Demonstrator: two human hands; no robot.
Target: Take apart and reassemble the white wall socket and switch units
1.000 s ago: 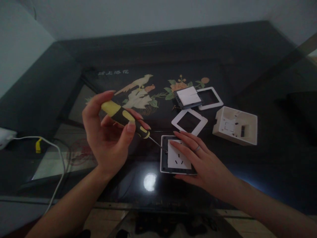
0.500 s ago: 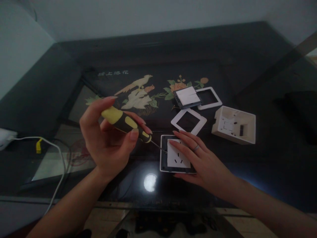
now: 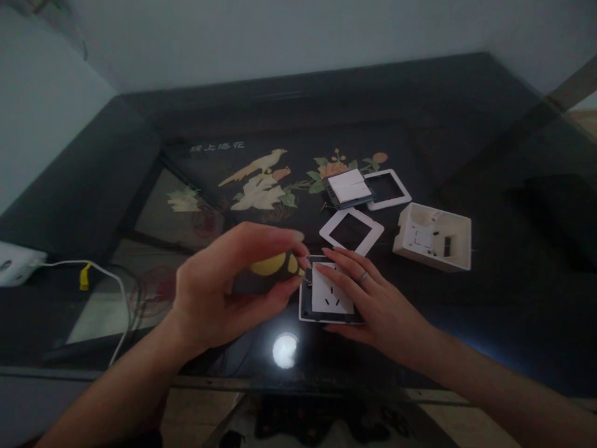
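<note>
My left hand [image 3: 224, 292] is closed around a yellow-and-black screwdriver [image 3: 268, 266], most of it hidden by the fingers. Its thumb and fingertips sit close to the left edge of a white wall socket [image 3: 332, 302] in a dark frame. A small screw [image 3: 308, 284] shows at that edge; whether the fingertips touch it I cannot tell. Holding the socket down on the table is my right hand [image 3: 377, 298], a ring on one finger. Its fingers lie across the socket's face and its thumb is at the near edge.
Beyond the socket lie a white frame [image 3: 329, 231], a switch panel [image 3: 347, 186] and another white frame [image 3: 401, 190]. A small screw [image 3: 324, 207] is beside the panel. To the right stands an open white mounting box [image 3: 459, 242]. A white cable [image 3: 122, 298] runs from a power strip [image 3: 16, 264] at left.
My left hand has moved right, toward the socket, and its fingers now cover more of the screwdriver and reach near its tip. My right hand stays on the socket. The view has shifted slightly.
</note>
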